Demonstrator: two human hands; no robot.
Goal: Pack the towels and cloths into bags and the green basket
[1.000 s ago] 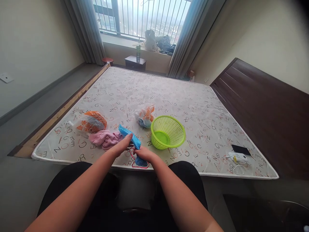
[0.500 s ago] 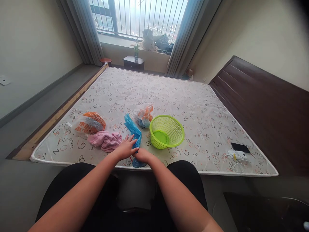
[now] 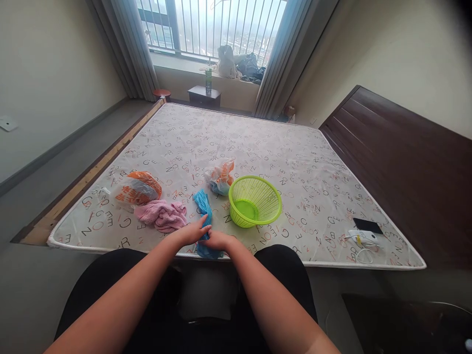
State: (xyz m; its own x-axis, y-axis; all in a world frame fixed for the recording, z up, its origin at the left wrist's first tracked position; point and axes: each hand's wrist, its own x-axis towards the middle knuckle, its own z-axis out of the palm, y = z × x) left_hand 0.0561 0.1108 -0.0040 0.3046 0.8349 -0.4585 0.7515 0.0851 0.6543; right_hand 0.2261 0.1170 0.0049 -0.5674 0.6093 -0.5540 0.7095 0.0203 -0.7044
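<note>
A blue plastic bag [image 3: 202,200] is bunched into a long strip near the mattress's front edge. My left hand [image 3: 193,231] is closed on its middle from the left. My right hand [image 3: 217,240] grips it just below, from the right, and the two hands touch. The bag's far end lies beyond my fingers, and its crumpled near end spreads below my hands at the edge. Left of my hands lies a pink towel [image 3: 162,215]. To the right stands a green plastic basket [image 3: 255,201] with nothing visible inside.
A white and orange plastic bag [image 3: 138,188] lies beyond the towel; another crumpled bag [image 3: 221,178] sits behind the basket. A phone [image 3: 368,225] and a white power strip [image 3: 363,237] with a cable lie at right on the mattress [image 3: 236,132].
The blue bag's far end has been drawn nearer to me and looks shorter. My left hand's spread fingers have closed on the bag. Basket and towel have stayed put.
</note>
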